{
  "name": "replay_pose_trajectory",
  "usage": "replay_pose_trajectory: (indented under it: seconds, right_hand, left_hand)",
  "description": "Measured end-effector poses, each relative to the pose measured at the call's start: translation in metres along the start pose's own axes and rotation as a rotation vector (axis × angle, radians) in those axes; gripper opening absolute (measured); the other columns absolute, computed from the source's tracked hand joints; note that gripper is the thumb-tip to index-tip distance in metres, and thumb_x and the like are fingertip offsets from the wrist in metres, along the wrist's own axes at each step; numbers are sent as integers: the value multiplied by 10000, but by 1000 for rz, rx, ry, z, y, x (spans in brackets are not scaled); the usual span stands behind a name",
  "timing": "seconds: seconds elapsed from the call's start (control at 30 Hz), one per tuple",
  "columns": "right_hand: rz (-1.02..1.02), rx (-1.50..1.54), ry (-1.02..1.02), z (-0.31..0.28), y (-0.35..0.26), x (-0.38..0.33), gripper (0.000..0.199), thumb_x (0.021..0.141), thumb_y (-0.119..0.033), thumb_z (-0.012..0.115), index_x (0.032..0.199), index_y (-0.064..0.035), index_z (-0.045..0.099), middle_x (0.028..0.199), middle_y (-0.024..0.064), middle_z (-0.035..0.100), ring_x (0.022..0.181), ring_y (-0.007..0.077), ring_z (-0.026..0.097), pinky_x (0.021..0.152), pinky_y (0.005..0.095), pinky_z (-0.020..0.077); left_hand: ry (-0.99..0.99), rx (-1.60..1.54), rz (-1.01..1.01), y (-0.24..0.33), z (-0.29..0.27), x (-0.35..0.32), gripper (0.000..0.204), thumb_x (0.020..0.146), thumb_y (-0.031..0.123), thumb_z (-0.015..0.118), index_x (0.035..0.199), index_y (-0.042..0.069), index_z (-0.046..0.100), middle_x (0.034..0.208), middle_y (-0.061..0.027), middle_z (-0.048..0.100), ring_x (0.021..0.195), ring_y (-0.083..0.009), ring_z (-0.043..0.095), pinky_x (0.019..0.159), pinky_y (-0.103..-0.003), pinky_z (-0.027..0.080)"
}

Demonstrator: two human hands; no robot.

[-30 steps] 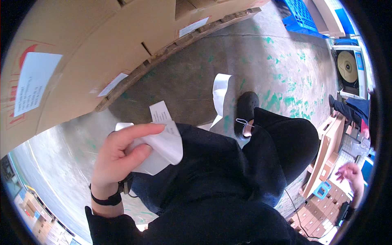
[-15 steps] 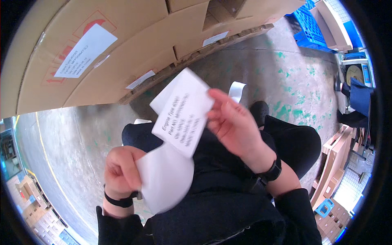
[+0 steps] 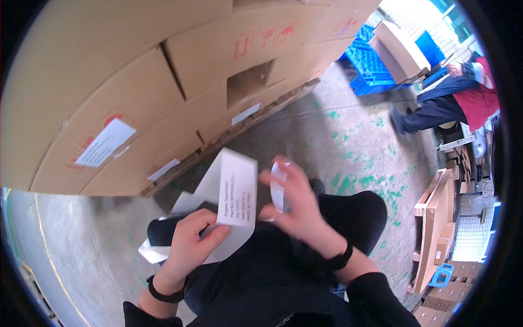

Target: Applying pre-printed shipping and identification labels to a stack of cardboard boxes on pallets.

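My left hand (image 3: 197, 240) is closed on a long strip of white printed labels (image 3: 237, 185), thumb pressed on its lower edge. The strip stands up folded beyond the fingers, black print on its near face. More white paper (image 3: 154, 253) trails over by my left knee. To the right of the strip, my right hand (image 3: 299, 210) is apart from it, fingers spread and a little blurred. A white curled piece of paper (image 3: 278, 192) shows between those fingers; whether they touch it I cannot tell.
Stacked cardboard boxes (image 3: 212, 60) on a wooden pallet (image 3: 261, 117) stand ahead and left, one bearing a white label (image 3: 105, 143). Blue plastic pallets (image 3: 370, 68) lie at far right. Nearby walks a person in a red top (image 3: 474, 106). Flat cardboard (image 3: 438, 229) leans at right.
My right hand has let go of the label strip and moved off it. The left hand now grips the strip higher up. My view has turned, and a person has come in at the right.
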State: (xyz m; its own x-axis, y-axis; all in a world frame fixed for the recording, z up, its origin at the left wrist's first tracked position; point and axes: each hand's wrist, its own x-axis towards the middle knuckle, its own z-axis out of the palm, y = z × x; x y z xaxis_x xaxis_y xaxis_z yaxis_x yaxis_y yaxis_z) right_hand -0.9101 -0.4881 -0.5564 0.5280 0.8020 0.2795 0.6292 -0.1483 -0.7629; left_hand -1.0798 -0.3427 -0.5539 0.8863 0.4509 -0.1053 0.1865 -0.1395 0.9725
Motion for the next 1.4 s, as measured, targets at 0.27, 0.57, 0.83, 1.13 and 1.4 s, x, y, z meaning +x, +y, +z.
replay_pose_trajectory:
  seconds: [0.27,0.57,0.83,1.13,1.4]
  right_hand:
    - [131,236,-303,3,0,-17,294,824,-195,594,1079,-49,587,963,124,620,878,225,603,750,309,466]
    - [545,1061,654,-57,41,25,151,857,-150,520,921,-23,572,909,62,606,790,145,562,718,285,441]
    - [20,332,194,-6,19,31,372,787,-181,631,1136,-89,538,1187,106,488,1068,237,475,845,348,431]
    - [468,1431,259,0,56,113,240,853,-107,571,1086,-71,526,977,17,592,903,128,569,811,298,450]
    - [482,1653,453,12,105,195,240,853,-168,592,1083,-129,532,987,-29,576,916,118,541,798,289,417]
  left_hand:
    - [-141,242,147,10,24,17,158,793,145,602,921,54,612,726,-102,531,630,-240,533,552,-321,422]
    - [61,606,74,9,-33,20,629,725,65,648,1302,99,398,1164,-123,528,986,-251,561,744,-304,485]
    - [-159,-132,-134,51,-3,52,737,726,14,641,1368,74,283,1230,-67,487,529,-7,380,488,-166,364]
    - [-109,-179,-82,50,0,61,851,711,-84,584,1406,71,117,1338,-143,383,564,19,443,491,-142,369]
    - [22,-244,-209,32,-11,14,815,717,-103,581,1395,99,176,1326,-139,404,505,29,393,472,-141,354]
